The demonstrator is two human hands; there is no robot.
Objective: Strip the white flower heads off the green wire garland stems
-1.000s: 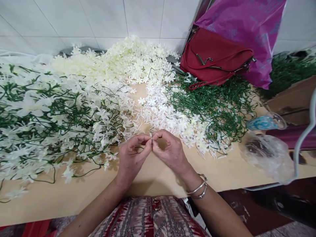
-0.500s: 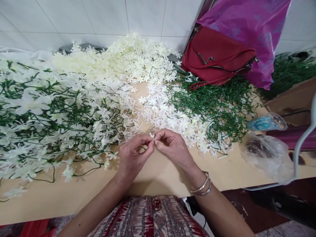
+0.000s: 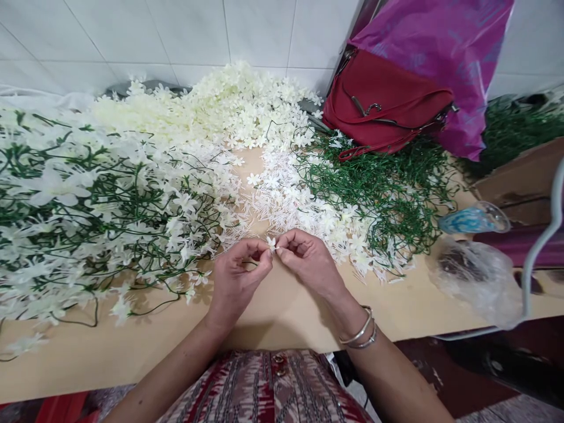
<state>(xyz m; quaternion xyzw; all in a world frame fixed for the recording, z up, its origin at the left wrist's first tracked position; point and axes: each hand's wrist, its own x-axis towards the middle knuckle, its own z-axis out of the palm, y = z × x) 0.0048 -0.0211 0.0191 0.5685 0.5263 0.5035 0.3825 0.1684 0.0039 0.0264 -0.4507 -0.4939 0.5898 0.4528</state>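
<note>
Pale wall tiles [image 3: 194, 32] cross the top of the frame behind a light tan tabletop [image 3: 282, 317], which spans the picture. At the centre, the left hand [image 3: 238, 273] and right hand [image 3: 314, 267] meet, with a small white flower [image 3: 271, 242] upright between their fingertips. The left hand pinches its base between thumb and index finger; the right hand pinches there too, thumb against index finger. Two bangles [image 3: 362, 329] circle the right wrist. White flowers on green stems [image 3: 110, 205] fill the left of the frame, while a heap of cream blossoms [image 3: 220, 106] lies at upper centre. Just beyond the hands are loose thin white pieces [image 3: 286, 208], mixed with blossoms, and a tangle of green stems [image 3: 383, 194] spreads right of centre. At upper right, a red handbag [image 3: 388, 103] sits against a purple plastic bag [image 3: 445, 47]. Toward the right edge, a clear cup with blue markings [image 3: 473, 218] lies on its side near a crumpled clear bag [image 3: 478, 279].
</note>
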